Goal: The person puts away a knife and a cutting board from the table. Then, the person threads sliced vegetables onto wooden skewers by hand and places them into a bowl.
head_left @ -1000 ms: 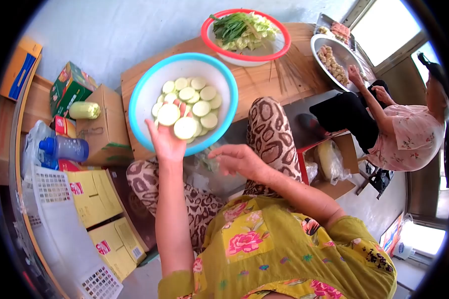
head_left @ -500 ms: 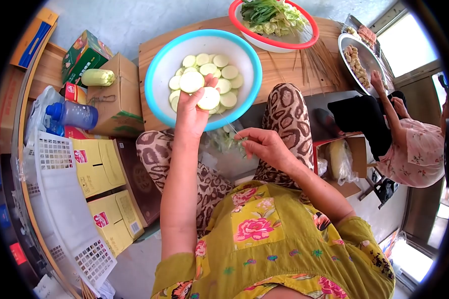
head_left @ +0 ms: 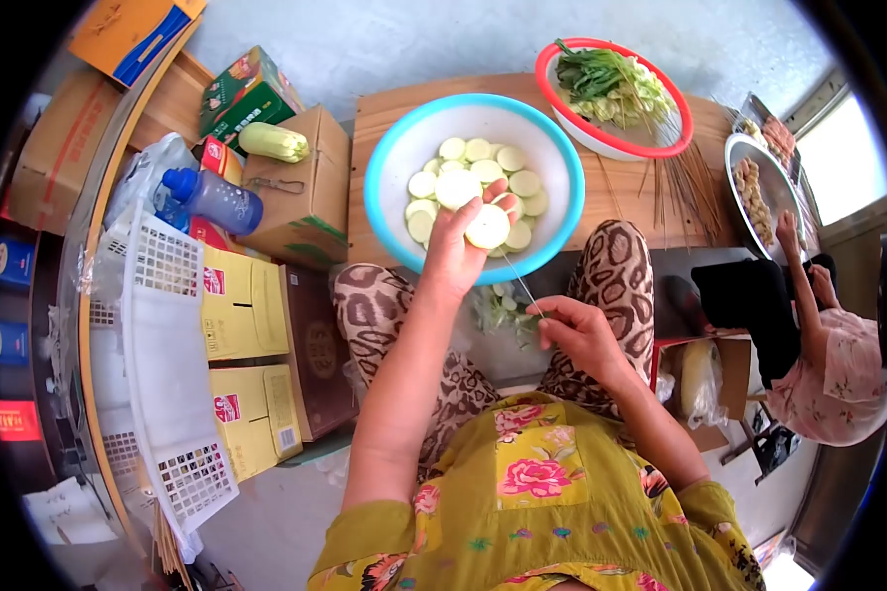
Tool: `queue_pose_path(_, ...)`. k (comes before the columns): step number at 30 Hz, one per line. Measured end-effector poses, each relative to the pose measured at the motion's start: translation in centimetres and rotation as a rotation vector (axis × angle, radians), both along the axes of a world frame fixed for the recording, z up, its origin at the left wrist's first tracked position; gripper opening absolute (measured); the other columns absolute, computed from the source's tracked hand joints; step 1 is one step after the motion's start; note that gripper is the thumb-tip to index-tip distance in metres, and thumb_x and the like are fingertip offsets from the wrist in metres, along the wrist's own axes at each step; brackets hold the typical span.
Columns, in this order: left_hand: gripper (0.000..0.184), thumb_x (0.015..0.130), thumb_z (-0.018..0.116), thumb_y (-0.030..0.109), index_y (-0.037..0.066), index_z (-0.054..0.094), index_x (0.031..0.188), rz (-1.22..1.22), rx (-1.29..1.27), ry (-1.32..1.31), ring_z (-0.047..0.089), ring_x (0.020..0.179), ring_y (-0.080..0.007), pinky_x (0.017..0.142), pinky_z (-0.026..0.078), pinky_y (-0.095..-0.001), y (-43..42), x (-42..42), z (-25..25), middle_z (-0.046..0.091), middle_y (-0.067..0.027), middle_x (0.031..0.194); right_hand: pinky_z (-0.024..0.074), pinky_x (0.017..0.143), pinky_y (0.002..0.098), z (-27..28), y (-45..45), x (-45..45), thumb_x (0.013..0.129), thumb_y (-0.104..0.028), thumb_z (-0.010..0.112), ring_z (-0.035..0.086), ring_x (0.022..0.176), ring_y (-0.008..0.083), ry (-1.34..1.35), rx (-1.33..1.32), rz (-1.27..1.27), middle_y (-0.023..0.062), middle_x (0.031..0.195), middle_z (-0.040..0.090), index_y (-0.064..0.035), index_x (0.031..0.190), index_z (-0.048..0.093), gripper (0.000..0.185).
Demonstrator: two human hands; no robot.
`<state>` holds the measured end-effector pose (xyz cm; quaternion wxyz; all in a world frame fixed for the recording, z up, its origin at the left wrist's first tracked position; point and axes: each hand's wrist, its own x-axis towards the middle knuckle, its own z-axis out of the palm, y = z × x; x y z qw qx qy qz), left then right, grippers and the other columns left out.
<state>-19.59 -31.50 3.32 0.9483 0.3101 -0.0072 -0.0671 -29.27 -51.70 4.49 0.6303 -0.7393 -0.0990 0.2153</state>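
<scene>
My left hand (head_left: 455, 251) is held over the near side of a blue-rimmed white basin (head_left: 380, 182), its fingers closed around round pale-green squash slices (head_left: 488, 228). Several more cut squash slices (head_left: 524, 183) lie inside the basin. A thin skewer (head_left: 519, 279) runs from my right hand (head_left: 576, 330) up to the lower edge of the slice in my left hand. The fingertips of my right hand pinch its lower end. Whether the tip has entered the slice I cannot tell.
A red-rimmed basin (head_left: 688, 133) of leafy greens and loose skewers (head_left: 685, 197) rest on the wooden table (head_left: 370, 128). At right, a person (head_left: 827, 364) reaches to a metal bowl (head_left: 736, 163). Left are cartons (head_left: 316, 177), a whole squash (head_left: 274, 142), a blue bottle (head_left: 217, 201) and a white basket (head_left: 168, 364).
The whole view has shifted, so the scene sits farther right and lower. My right hand is slightly closer to my left, and the skewer between them shows more clearly. Both grips stay closed.
</scene>
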Motion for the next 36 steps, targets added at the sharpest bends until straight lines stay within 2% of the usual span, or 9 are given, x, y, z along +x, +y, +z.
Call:
queue_pose_path(2,0.051,0.095,0.052,0.035,0.010,0.035,0.136,-0.001,-0.008,0.065,0.053,0.115,-0.0345,0.093,0.047,-0.0464,-0.2,-0.2,0.2,0.051,-0.0210,0.129,0.0445,0.061,0.0220,0.6,-0.3,0.1,0.090,-0.004,0.055,0.052,0.067,0.0052,0.096,0.072,-0.023,-0.0011,0.074,0.058,-0.0007,0.109,0.062,0.020)
queue_pose_path(5,0.057,0.096,0.045,0.046,0.011,0.031,0.139,-0.064,-0.063,0.049,0.050,0.118,-0.0345,0.096,0.044,-0.0475,0.2,0.5,-1.5,0.048,-0.0195,0.132,0.0447,0.061,0.0217,1.1,-1.1,0.2,0.090,-0.004,0.055,0.052,0.068,0.0052,0.091,0.073,-0.040,-0.0009,0.075,0.058,-0.0004,0.109,0.062,0.020)
queue_pose_path(9,0.067,0.095,0.037,0.056,0.010,0.027,0.143,0.009,0.177,0.074,0.048,0.120,-0.0307,0.099,0.041,-0.0471,-0.2,-0.2,0.0,0.044,-0.0174,0.135,0.0462,0.063,0.0226,1.8,-3.5,1.1,0.091,-0.005,0.054,0.053,0.070,0.0052,0.049,0.104,-0.071,0.0002,0.078,0.058,0.0006,0.108,0.062,0.020)
queue_pose_path(13,0.065,0.095,0.040,0.052,0.007,0.032,0.141,-0.049,0.255,0.087,0.052,0.115,-0.0300,0.097,0.042,-0.0440,0.7,-0.6,1.1,0.047,-0.0177,0.132,0.0461,0.063,0.0226,3.1,-6.7,2.3,0.091,-0.005,0.054,0.054,0.070,0.0052,-0.007,0.107,-0.170,0.0001,0.076,0.059,0.0005,0.107,0.063,0.019)
queue_pose_path(15,0.060,0.096,0.043,0.047,0.004,0.037,0.137,-0.081,0.482,0.074,0.056,0.110,-0.0286,0.094,0.044,-0.0418,1.4,-0.7,1.9,0.050,-0.0180,0.128,0.0410,0.059,0.0176,3.6,-8.7,3.2,0.093,-0.006,0.054,0.051,0.065,0.0020,-0.034,0.028,-0.229,-0.0034,0.070,0.056,-0.0007,0.109,0.063,0.019)
queue_pose_path(19,0.047,0.098,0.045,0.036,0.000,0.047,0.129,-0.049,0.687,-0.038,0.062,0.099,-0.0251,0.087,0.049,-0.0366,2.8,-1.3,3.9,0.058,-0.0163,0.116,0.0427,0.059,0.0211,3.7,-12.9,6.2,0.090,-0.007,0.055,0.054,0.064,0.0047,-0.156,-0.095,-0.303,-0.0020,0.067,0.058,-0.0003,0.106,0.064,0.020)
queue_pose_path(25,0.041,0.098,0.047,0.031,0.000,0.049,0.124,0.086,0.598,0.065,0.061,0.095,-0.0242,0.085,0.049,-0.0361,5.7,0.0,0.7,0.059,-0.0138,0.110,0.0417,0.055,0.0222,4.5,-18.0,14.0,0.087,-0.010,0.056,0.053,0.060,0.0045,-0.227,-0.255,-0.420,-0.0012,0.065,0.061,-0.0007,0.103,0.066,0.021)
queue_pose_path(28,0.040,0.095,0.050,0.032,0.002,0.050,0.121,0.180,0.402,0.335,0.059,0.098,-0.0239,0.087,0.048,-0.0367,5.9,0.3,-1.2,0.058,-0.0099,0.105,0.0435,0.055,0.0237,4.4,-19.8,19.0,0.084,-0.011,0.057,0.056,0.058,0.0067,-0.292,-0.362,-0.483,0.0014,0.063,0.063,-0.0017,0.099,0.067,0.021)
queue_pose_path(36,0.037,0.095,0.051,0.031,0.002,0.052,0.117,0.122,0.490,0.327,0.060,0.088,-0.0225,0.082,0.049,-0.0363,4.3,0.6,-1.5,0.060,-0.0100,0.102,0.0486,0.055,0.0273,1.3,-21.8,31.3,0.077,-0.011,0.059,0.061,0.055,0.0119,-0.279,-0.551,-0.589,0.0055,0.062,0.066,-0.0056,0.086,0.070,0.016)
